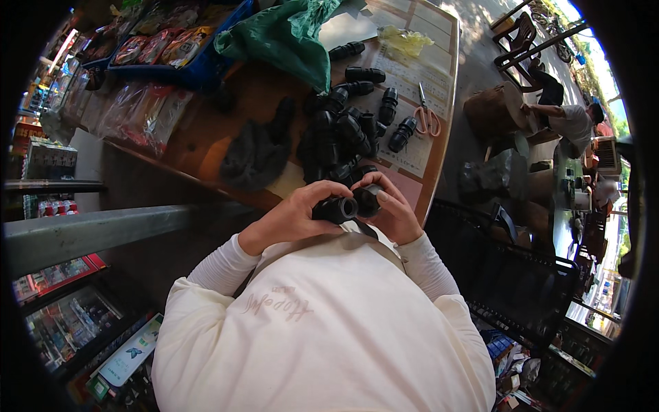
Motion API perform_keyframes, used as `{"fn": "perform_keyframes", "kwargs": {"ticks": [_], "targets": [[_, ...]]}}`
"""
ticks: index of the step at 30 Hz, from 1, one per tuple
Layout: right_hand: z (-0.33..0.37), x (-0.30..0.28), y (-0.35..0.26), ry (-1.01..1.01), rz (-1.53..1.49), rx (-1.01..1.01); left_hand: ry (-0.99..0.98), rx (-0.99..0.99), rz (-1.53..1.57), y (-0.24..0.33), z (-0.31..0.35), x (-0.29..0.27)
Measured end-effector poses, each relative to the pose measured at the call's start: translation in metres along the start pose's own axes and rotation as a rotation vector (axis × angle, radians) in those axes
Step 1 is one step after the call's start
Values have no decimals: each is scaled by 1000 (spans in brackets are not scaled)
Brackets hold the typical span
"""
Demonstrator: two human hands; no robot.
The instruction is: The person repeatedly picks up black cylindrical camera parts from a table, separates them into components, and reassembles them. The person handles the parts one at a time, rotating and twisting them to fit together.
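In the head view, the left hand (292, 216) has its grip wrapped around a black pipe fitting (334, 210); the right hand's (399, 214) grip holds a black cap (367, 201) just beside it. Both parts are near the tabletop's (202, 141) front edge, close to piled fittings (329, 141). Scissors (427, 122) lie farther right.

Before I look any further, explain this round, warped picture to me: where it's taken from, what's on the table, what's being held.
There is no machine here: a person works bare-handed. The picture comes from a fisheye camera worn on that person's head, looking down, so straight edges bend near the rim. The left hand holds a black tubular part, its open end showing; the right hand holds another dark piece close beside it. On the table lie a heap of black fittings, pink-handled scissors, green plastic sheeting and a blue crate of packets.
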State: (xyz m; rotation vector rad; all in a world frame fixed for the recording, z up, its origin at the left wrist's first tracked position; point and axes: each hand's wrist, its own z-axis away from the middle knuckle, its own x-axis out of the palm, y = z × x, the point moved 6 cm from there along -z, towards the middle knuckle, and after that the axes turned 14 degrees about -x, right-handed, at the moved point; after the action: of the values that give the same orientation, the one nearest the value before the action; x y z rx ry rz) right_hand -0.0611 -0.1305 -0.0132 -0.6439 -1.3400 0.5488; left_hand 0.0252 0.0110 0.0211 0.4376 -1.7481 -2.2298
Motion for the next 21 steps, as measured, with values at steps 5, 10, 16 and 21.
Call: {"fn": "perform_keyframes", "kwargs": {"ticks": [5, 10, 16, 21], "targets": [[1, 2, -1, 18, 130, -57, 112, -11, -164, 8, 2, -2], [1, -2, 0, 16, 261, -80, 163, 13, -246, 8, 3, -3], [2, -3, 0, 38, 359, -73, 167, -36, -257, 7, 2, -3], [4, -11, 5, 45, 41, 81, 159, -67, -132, -4, 1, -3]]}}
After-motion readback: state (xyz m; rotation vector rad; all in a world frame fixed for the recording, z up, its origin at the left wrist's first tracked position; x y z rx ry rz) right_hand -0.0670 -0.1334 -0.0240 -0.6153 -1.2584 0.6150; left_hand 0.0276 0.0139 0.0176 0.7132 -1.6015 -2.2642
